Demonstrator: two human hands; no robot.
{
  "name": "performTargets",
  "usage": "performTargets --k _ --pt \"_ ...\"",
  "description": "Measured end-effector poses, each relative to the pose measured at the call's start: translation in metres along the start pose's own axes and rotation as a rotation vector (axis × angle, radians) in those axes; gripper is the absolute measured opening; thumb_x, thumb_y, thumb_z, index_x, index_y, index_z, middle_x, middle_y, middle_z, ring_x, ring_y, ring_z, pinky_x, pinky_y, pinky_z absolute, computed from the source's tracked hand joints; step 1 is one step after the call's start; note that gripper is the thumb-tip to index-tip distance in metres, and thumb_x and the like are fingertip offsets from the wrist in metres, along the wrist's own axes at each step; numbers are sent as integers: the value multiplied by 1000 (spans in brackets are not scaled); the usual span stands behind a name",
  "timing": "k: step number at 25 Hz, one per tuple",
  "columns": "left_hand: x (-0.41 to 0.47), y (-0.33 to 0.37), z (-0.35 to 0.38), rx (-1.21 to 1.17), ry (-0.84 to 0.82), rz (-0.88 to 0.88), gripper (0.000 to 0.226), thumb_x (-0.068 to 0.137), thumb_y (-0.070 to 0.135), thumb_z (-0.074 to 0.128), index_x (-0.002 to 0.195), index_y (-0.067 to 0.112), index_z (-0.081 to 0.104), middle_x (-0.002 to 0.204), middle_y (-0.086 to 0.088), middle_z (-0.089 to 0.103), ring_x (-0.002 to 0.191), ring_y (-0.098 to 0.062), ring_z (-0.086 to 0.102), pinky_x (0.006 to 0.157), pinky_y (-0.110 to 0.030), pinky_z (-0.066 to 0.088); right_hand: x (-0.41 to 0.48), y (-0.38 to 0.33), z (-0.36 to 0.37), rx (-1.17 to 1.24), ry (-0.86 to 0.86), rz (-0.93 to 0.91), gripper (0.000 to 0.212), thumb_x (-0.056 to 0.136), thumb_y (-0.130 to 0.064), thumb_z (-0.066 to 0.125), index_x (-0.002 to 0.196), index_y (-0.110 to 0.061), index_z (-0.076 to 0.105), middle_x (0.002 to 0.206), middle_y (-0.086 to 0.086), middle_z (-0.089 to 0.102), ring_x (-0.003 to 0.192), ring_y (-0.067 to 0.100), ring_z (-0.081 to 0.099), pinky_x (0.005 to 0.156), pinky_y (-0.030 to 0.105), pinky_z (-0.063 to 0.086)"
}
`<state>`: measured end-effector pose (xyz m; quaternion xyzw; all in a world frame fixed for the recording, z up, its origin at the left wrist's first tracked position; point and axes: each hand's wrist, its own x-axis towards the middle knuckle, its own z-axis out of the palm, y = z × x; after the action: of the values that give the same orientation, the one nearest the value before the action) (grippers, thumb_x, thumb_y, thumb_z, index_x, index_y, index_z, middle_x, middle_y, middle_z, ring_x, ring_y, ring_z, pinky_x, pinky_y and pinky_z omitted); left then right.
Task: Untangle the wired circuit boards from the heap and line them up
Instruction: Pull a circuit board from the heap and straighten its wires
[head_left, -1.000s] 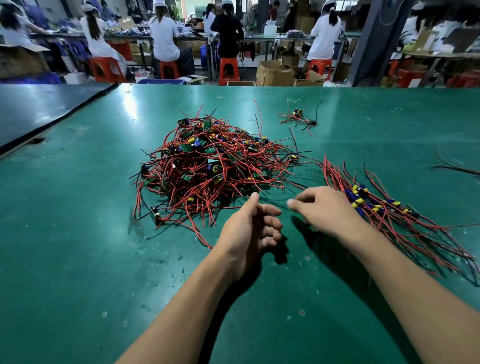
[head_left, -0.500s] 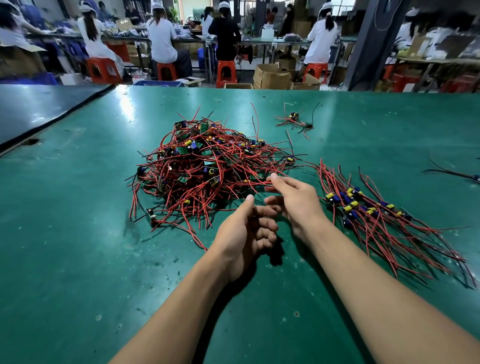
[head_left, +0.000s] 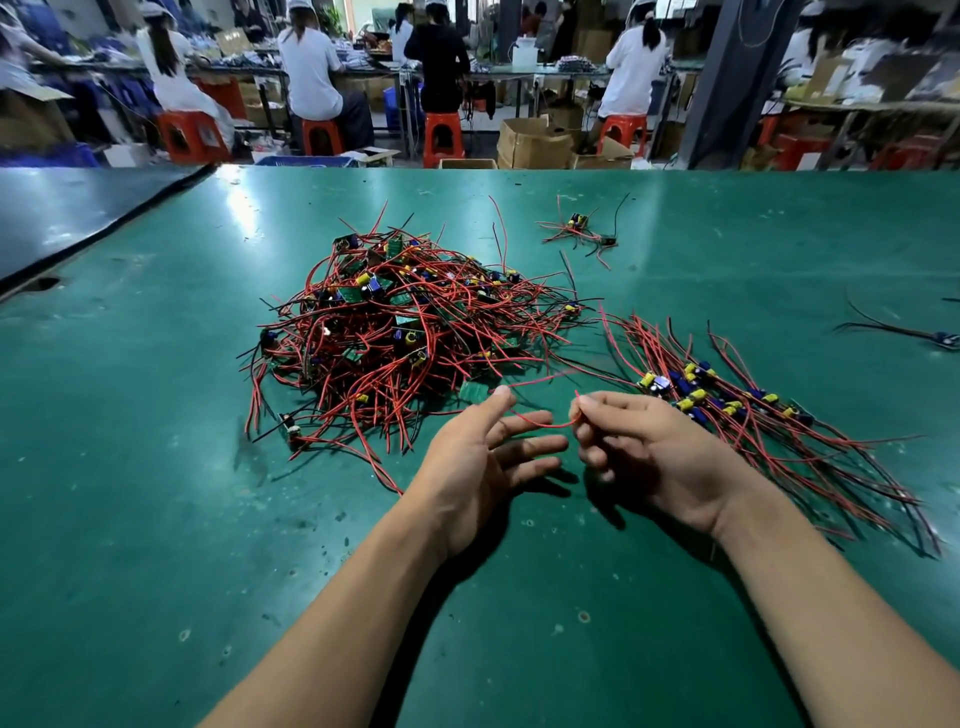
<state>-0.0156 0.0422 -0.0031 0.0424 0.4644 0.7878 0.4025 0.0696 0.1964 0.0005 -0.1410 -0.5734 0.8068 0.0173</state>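
Right hand (head_left: 639, 447) pinches a thin red wire (head_left: 545, 425) between thumb and forefinger, just in front of the heap (head_left: 410, 332), with its other fingers loosely curled underneath. Left hand (head_left: 478, 457) is close beside it, open, with fingers straight and spread and the palm turned toward the right hand. Its thumb tip reaches the heap's near edge.

The pinched wire sags across the small gap between the hands and passes over the left fingers. A small green board (head_left: 475, 391) lies at the heap's near edge, just beyond the left thumb. Whether the wire joins it cannot be told.

The heap is a dense tangle of red and black wires and small circuit boards with yellow and blue parts, lying on a green table (head_left: 156, 493). Right of the heap is a row of boards (head_left: 727, 402) laid side by side, with their wires fanning out. Beyond the heap and to its right sits a small cluster (head_left: 579, 228) of wired boards. Far right of the heap, a lone board (head_left: 946, 340) with black wires meets the frame edge. Well behind the heap, people (head_left: 311, 73) sit on red stools (head_left: 441, 137) at benches.
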Motion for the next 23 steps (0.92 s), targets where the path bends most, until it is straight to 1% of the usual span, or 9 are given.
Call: performTargets --k 5,7,9,12,14,15,17,20,23 --pt "1 6 -7 -135 40 -32 16 97 11 49 90 1 58 82 -16 70 60 -21 67 55 -27 58 -11 -10 -11 -86 -300 33 31 74 -37 84 82 -11 71 69 2 56 55 13 50 47 22 42" --pt "0 3 -9 -62 -1 -6 11 97 10 51 98 2 57 81 -14 72 61 -20 67 55 -26 57 -14 -9 -14 -96 -279 63 42 73 -50 83 86 -11 74 70 2 58 56 13 51 46 22 41" --pt "-2 0 -9 2 -69 -3 14 98 12 50 104 2 59 84 -13 74 64 -20 69 59 -27 59 -13 -10 -18 -57 -207 101 45 84 -57 67 86 -12 76 70 2 58 55 12 51 43 21 40" --pt "-4 2 -10 60 -172 -16 22 97 18 51 109 7 65 86 -10 71 59 -18 64 57 -25 56 -7 -12 -23 117 -110 129 51 92 -52 47 81 -10 75 68 3 57 52 12 50 40 22 40" --pt "-4 1 -11 109 -228 -13 25 94 23 54 111 10 67 79 -6 65 53 -15 54 50 -22 46 -2 -8 -20 78 -75 115 41 90 -45 54 87 -9 75 70 2 57 52 11 49 42 21 40" --pt "-4 1 -12 124 -251 -14 26 93 25 54 110 12 68 75 -5 61 51 -15 49 49 -21 41 1 -3 -18 41 -73 101 36 88 -39 61 99 -8 74 74 1 57 53 10 49 43 20 40" --pt "-5 1 -12 120 -294 -32 21 92 26 54 103 15 67 68 -3 55 49 -14 45 47 -20 37 8 5 -10 6 -96 63 42 83 -30 74 120 -9 69 85 1 59 59 10 51 50 20 43" --pt "-5 0 -10 82 -317 -92 17 90 27 54 86 14 64 66 -2 52 52 -12 46 50 -19 41 13 10 0 21 -138 -6 51 79 -41 80 123 -17 70 94 0 60 73 15 52 69 29 43" --pt "-3 -4 -10 65 -305 -114 16 92 22 55 83 11 64 69 -1 57 57 -9 50 50 -17 44 14 12 6 34 -146 -57 40 81 -35 78 114 -12 74 76 0 62 66 15 61 66 32 54"
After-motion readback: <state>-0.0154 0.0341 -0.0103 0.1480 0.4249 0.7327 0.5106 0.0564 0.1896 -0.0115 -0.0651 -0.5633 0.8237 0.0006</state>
